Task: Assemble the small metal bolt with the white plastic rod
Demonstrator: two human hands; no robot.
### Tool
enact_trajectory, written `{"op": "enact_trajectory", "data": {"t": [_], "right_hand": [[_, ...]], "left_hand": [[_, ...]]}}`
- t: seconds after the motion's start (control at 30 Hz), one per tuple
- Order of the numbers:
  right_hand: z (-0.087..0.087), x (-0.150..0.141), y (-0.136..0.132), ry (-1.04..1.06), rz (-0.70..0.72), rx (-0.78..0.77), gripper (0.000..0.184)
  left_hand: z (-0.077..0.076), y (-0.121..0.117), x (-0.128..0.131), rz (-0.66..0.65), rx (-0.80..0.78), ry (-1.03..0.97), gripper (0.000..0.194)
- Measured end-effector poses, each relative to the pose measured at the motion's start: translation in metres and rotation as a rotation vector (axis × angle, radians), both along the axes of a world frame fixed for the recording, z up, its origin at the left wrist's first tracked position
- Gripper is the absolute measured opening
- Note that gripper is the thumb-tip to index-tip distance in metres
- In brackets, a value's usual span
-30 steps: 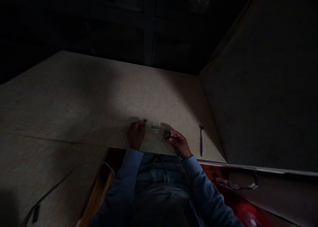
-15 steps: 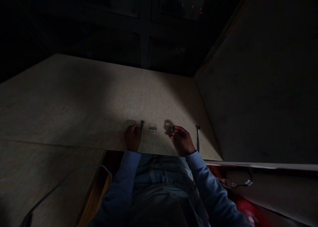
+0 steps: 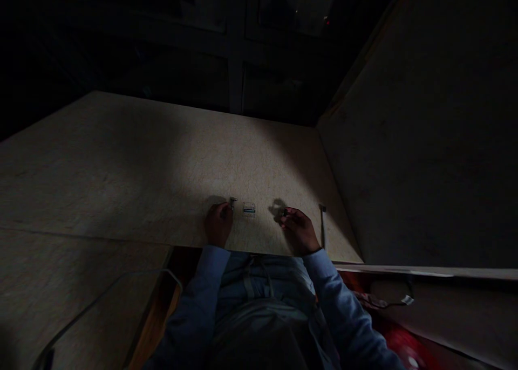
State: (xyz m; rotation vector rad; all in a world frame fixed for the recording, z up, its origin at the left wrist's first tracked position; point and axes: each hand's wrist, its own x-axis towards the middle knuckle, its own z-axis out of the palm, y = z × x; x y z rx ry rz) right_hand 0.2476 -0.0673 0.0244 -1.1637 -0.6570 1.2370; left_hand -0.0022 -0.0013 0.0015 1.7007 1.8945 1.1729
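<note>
In the dim head view, my left hand [image 3: 219, 223] is closed, with thumb and forefinger pinched at the handle of a small T-shaped metal tool [image 3: 232, 201]; its shiny head shows above the fingers. Between my hands lies a small clear case [image 3: 249, 210] with a blue-green strip across it. My right hand [image 3: 300, 230] is closed, its fingertips holding a small dark piece [image 3: 284, 212] just over the tabletop. Too little light falls on that piece to tell its kind.
A thin light rod with a dark head [image 3: 322, 224] lies on the pale tabletop [image 3: 226, 154], right of my right hand. The tall side panel [image 3: 424, 143] bounds the right. A grey cable [image 3: 117, 279] curves across the lower left surface.
My left hand has shifted slightly right, and its fingers now cover more of the metal tool's handle. My right hand has moved slightly right and down with the dark piece.
</note>
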Motion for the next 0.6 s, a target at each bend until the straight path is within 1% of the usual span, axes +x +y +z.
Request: {"op": "enact_trajectory", "data": {"t": [0.13, 0.27, 0.47, 0.53, 0.6], "right_hand": [[0.006, -0.006, 0.000, -0.029, -0.003, -0.009, 0.043], [0.013, -0.009, 0.000, -0.089, 0.020, -0.011, 0.046], [0.026, -0.009, -0.002, -0.225, 0.089, 0.006, 0.048], [0.030, -0.005, -0.004, -0.296, 0.085, 0.031, 0.048], [0.033, 0.004, -0.007, -0.423, 0.057, 0.049, 0.049]], "left_hand": [[0.005, -0.001, 0.005, -0.024, -0.030, 0.081, 0.029], [0.005, -0.001, 0.006, -0.031, -0.027, 0.134, 0.028], [0.002, -0.004, 0.003, -0.040, 0.015, 0.077, 0.026], [0.000, -0.006, 0.001, -0.047, 0.026, 0.063, 0.026], [-0.002, -0.008, -0.001, -0.047, 0.034, 0.055, 0.025]]}}
